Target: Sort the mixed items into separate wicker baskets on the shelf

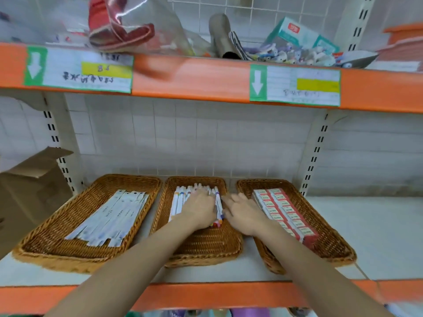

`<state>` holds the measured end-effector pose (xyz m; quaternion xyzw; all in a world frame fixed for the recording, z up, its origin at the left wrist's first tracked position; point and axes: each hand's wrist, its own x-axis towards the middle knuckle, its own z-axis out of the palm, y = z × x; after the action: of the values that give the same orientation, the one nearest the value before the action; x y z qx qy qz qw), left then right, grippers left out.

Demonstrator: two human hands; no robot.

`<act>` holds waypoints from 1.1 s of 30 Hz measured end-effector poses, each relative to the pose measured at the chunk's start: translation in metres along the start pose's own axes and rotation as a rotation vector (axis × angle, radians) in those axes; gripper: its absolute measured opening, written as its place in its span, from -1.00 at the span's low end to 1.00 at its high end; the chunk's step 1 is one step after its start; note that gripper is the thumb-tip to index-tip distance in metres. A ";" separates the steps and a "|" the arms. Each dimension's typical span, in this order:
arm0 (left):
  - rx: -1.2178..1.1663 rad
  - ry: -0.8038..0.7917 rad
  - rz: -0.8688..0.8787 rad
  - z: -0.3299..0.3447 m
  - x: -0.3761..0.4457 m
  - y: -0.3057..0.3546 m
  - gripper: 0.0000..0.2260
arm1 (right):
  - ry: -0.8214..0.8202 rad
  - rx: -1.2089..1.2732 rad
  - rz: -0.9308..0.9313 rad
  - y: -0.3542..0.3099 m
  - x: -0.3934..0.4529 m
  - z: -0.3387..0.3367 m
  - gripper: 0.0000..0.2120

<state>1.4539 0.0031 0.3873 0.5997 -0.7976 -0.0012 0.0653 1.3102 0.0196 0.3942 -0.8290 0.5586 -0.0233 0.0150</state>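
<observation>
Now three wicker baskets side by side on the shelf [377, 227], both hands over the middle one.

Left basket [57, 227]: long white strips [109, 216], laid lengthwise in a loose fan.

Middle basket [206, 248]: white pens [178, 200] with coloured ends, lined up along the length. Left hand [199, 210] flat on the pens, palm down, fingers stretched toward the back wall, pressing rather than gripping. Nothing seen curled round a pen.

Right hand [242, 213] just beside the left, over the middle basket's right rim and the gap to the next basket. Fingers spread and relaxed, reaching toward the outermost pen; touching or not, cannot tell through the blur. Nothing held.

Right basket [332, 239]: small red-and-white boxes [286, 213], packed in two tidy rows along the length, close by the right wrist.

Off to the left, an open cardboard box [29, 186] beside the upright. Above, an orange shelf edge [206, 81] with two green-bordered labels [77, 69], each with a white down arrow and a yellow patch. On top, a clear bag [128, 26] with something red inside, a teal box [299, 33], and a heap of small pale trinkets [297, 54], too blurred to name.
</observation>
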 end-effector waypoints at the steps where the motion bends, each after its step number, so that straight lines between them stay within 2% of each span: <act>1: 0.006 -0.016 0.017 -0.001 -0.003 0.005 -0.65 | -0.047 0.001 0.000 0.000 -0.008 -0.001 -0.48; 4: -0.090 -0.056 0.053 -0.001 -0.009 0.018 -0.59 | -0.130 0.047 0.023 0.004 -0.032 -0.004 -0.38; 9: -0.088 -0.133 0.108 -0.003 -0.019 0.047 -0.45 | -0.101 0.051 0.075 0.022 -0.069 -0.007 -0.28; 13: -0.070 -0.177 0.095 -0.003 -0.031 0.081 -0.42 | -0.103 0.050 0.115 0.040 -0.105 -0.014 -0.21; 20: -0.051 -0.195 0.075 -0.003 -0.061 0.172 -0.39 | -0.103 0.084 0.198 0.094 -0.188 -0.014 -0.20; 27: -0.040 -0.196 0.118 0.007 -0.090 0.274 -0.39 | -0.130 0.083 0.260 0.156 -0.274 -0.013 -0.24; 33: -0.014 -0.223 0.153 0.016 -0.096 0.336 -0.38 | -0.132 0.136 0.297 0.203 -0.320 -0.005 -0.23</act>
<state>1.1566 0.1884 0.3883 0.5327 -0.8433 -0.0685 -0.0194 1.0023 0.2402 0.3822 -0.7343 0.6697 -0.0041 0.1109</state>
